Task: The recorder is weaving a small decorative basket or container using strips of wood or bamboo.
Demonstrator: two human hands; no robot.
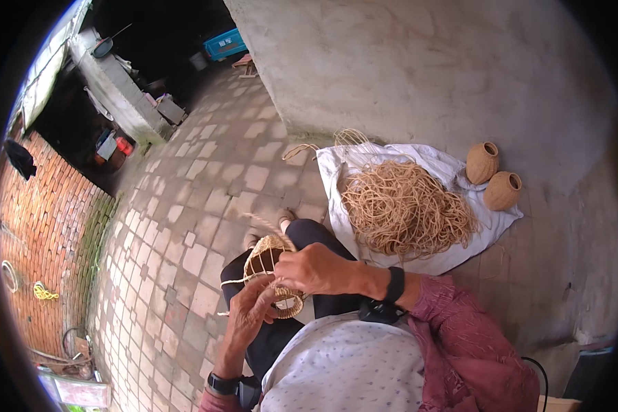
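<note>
The basket point(290, 314) is held over the lap, between the legs point(318, 239). Its near-left side is grasped by the left hand point(251, 306); the right hand point(312, 268) is clenched at its right side, though which strand is pinched there cannot be told. If the basket is squeezed too hard, its thin, widely spaced ribs could be bent and its opening pulled out of round. A pale strand point(233, 281) is left trailing to the basket's left; should it be caught on the leg, the weave could be slackened. The pile point(408, 209), heaped on a sack point(432, 155) to the basket's right and beyond, is badly looped, so knots could be drawn tight if one end were tugged. Farther right, two jars point(483, 163) point(502, 191) are seen tilted; if the sack were dragged, they could be rolled.
</note>
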